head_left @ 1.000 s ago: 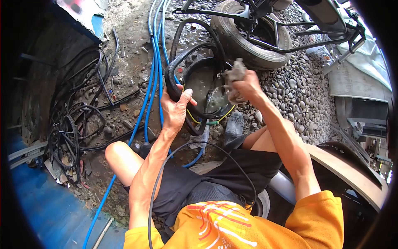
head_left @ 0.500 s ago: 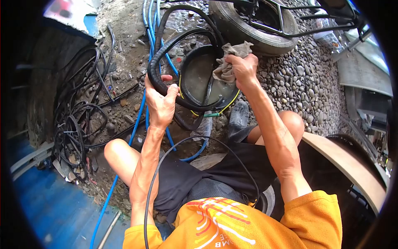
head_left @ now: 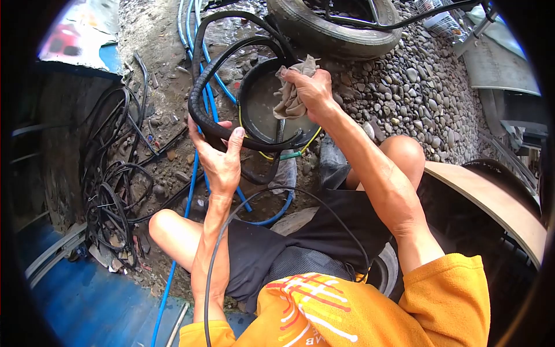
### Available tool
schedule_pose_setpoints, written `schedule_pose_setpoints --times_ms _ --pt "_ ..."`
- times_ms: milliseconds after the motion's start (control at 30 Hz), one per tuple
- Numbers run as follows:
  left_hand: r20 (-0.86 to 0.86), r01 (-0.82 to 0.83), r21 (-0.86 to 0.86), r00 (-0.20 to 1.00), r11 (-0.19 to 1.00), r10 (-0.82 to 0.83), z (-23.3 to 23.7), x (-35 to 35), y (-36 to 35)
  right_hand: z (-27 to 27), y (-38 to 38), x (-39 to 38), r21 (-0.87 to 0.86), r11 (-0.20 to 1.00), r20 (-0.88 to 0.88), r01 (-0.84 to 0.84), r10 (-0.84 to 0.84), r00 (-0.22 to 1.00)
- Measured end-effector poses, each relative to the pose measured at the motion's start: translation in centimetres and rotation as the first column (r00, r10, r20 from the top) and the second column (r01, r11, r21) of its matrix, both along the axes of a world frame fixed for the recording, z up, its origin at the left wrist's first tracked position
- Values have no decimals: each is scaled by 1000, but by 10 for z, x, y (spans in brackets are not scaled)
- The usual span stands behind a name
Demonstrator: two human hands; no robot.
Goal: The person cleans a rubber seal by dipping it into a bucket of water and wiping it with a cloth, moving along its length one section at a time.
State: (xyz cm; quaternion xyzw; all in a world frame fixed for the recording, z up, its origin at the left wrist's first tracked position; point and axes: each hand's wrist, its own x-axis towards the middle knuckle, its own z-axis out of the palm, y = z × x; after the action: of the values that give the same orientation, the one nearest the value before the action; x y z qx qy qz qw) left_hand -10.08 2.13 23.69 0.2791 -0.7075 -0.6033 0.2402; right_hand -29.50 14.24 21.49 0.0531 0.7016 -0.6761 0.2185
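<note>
Between both hands: round black basin of murky water (head_left: 241,101) | left hand (head_left: 222,161) wrapped round black rubber inner tube (head_left: 198,101), propping its loop over basin | right hand (head_left: 313,89) clenching crumpled grey rag (head_left: 288,99) above water

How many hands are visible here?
2. The left hand grips the black rubber tube; the right hand holds a rag over the water basin. No others show.

1. An open-air tyre repair workshop, on dirt and gravel (head_left: 428,92).
2. A tyre (head_left: 335,29), an inner tube (head_left: 195,107) and a water basin (head_left: 263,107) show it.
3. Blue hoses (head_left: 191,179) and a heap of black tubes (head_left: 113,173) lie around.
</note>
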Motion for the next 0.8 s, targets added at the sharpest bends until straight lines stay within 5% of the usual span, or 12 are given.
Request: schedule_pose_setpoints --times_ms 167,267,300,333,467,600,800 --pt "-28 -9 401 999 916 22 -7 11 -5 -7 11 -5 -3 999 19 -43 43 999" --pt "-76 14 465 997 885 24 -15 16 -9 -10 18 -9 143 938 -8 -315 319 948" --pt "-89 22 464 996 885 21 -14 16 -8 -18 16 -9 181 870 -127 -458 482 867" --pt "-100 29 463 995 886 19 -14 15 -9 9 19 -3 438 706 -103 -557 655 748" --pt "-51 -6 350 998 937 25 -16 13 -10 22 15 30 376 442 -44 -815 887 461" --pt "-129 46 294 992 955 -8 -9 7 9 22 12 65 665 373 -187 -647 922 339" --pt "-108 105 392 992 914 -68 1 13 10 17 16 60 750 489 -259 -445 837 482"
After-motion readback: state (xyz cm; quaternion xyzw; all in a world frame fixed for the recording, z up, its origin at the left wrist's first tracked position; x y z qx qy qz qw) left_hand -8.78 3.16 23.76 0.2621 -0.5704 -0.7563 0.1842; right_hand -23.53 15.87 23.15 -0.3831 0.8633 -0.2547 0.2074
